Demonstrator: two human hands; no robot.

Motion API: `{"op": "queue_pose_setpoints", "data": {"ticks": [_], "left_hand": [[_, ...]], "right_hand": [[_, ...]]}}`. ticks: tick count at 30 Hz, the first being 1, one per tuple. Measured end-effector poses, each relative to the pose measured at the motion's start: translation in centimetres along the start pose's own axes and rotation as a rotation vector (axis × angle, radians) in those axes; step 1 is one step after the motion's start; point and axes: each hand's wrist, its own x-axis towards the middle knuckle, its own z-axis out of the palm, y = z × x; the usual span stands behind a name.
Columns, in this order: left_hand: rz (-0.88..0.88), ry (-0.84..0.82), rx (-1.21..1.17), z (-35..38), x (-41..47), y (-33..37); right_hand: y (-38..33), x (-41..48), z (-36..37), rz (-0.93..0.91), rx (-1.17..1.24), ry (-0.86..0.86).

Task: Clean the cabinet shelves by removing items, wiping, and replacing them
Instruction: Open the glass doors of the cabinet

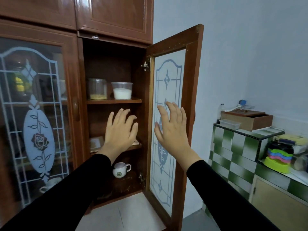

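Shelves [115,101] inside open cabinet [80,80], not yet emptied: jar [97,89], tub [122,90], mug [120,170]. Left hand [119,130] and right hand [171,129] up, fingers spread, holding nothing. Step looks like start of taking things out. Next move, I think: reach in, grip jar or tub.

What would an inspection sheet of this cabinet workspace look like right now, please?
Surface: top shelf holds two containers; cabinet door open.
Job's things: clear jar with yellow contents, tub with white contents, mug on the bottom shelf; no cloth seen.
Clutter: flat items on the middle shelf, partly hidden.
Hands: left hand and right hand open, holding nothing.
Cables: nothing seen.
Surroundings: tiled counter with stacked coloured bowls to the right.
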Motion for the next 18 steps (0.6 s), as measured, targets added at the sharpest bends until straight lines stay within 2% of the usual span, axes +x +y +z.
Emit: {"op": "queue_pose_setpoints", "data": {"ticks": [8, 14, 18], "left_hand": [[-0.194, 0.070, 0.212, -2.3, -1.0, -9.8], [-0.327, 0.100, 0.341, -3.6, 0.5, -15.3], [-0.382, 0.024, 0.415, -3.7, 2.0, -17.9]], "right_hand": [[-6.5, 2.1, 7.6, 0.084, 0.231, -0.105], [-11.2, 4.7, 12.8, 0.033, 0.341, -0.209], [-14.2, 6.2, 15.6, 0.018, 0.450, -0.297]]}}
